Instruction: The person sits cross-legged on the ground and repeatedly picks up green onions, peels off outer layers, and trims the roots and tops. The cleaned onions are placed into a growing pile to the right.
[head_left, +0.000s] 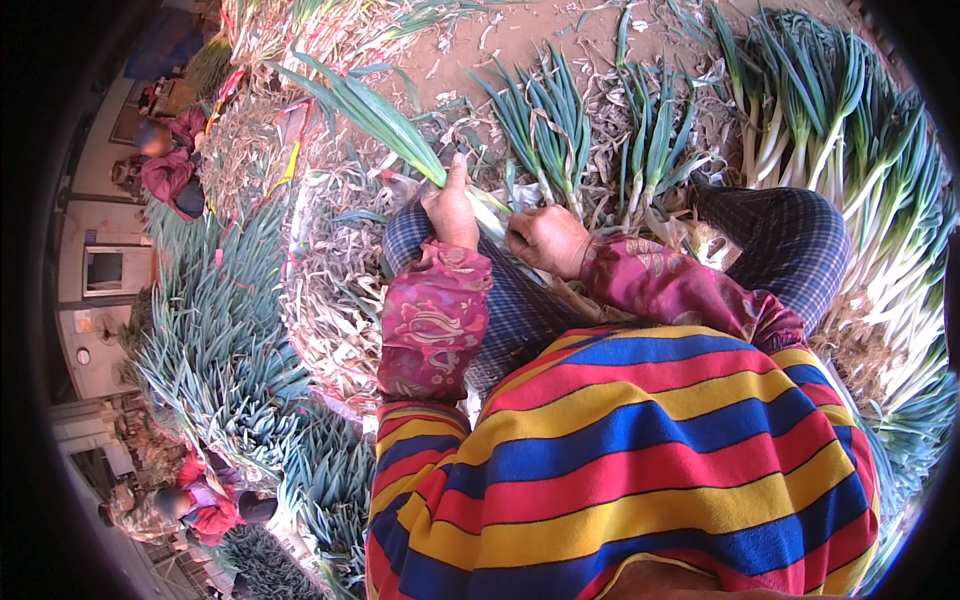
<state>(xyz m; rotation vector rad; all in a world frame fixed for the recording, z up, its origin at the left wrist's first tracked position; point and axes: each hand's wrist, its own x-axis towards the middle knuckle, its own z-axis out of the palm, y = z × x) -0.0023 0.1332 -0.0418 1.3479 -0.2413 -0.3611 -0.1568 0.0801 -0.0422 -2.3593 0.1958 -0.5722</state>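
Observation:
My left hand (452, 206) is closed around a green onion (375, 116), thumb laid along it. Its broad green leaves point up and to the left, and the white stalk (487, 217) slants down from my fist towards my lap. Beside that stalk, my right hand (551, 238) is curled into a fist with the knuckles up. A pale yellow-green leaf (489, 199) runs from the onion to the fingers of my right hand, which pinch its end. Just beyond my right hand, small bunches of green onions (551, 124) lie on the ground.
A large heap of green onions (840, 142) curves along my right side. Dry peeled husks (337, 262) cover the ground at left, with dense rows of onions (225, 300) beyond. One person (169, 165) sits far left; another (206, 499) is lower left.

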